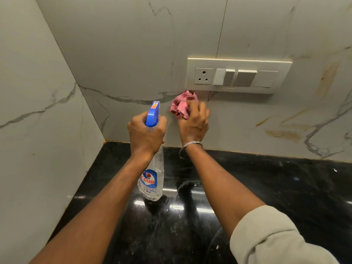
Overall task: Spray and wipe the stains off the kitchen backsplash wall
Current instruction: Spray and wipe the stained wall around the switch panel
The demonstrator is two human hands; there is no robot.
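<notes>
1. Rolled sleeve (270,239) of the right arm, nearest the lens, above the black countertop (285,187).
2. Left hand (146,132) clenched round the neck of the spray bottle (152,180), nozzle aimed at the backsplash wall (133,54); whether the trigger is pressed cannot be told.
3. Right hand (194,122) bunching a pink cloth (181,103) against the wall, just below the switch plate (238,75).
4. Progress: wiping is under way at this spot; brownish stains (283,135) to the right appear untouched, so most of the job probably remains.

Illumination is soft, even and moderately dim. Bright glare streaks lie on the glossy black tabletop (285,187). Wide-angle distortion bends the wall (114,44) lines toward the edges. Detail is slightly soft.
</notes>
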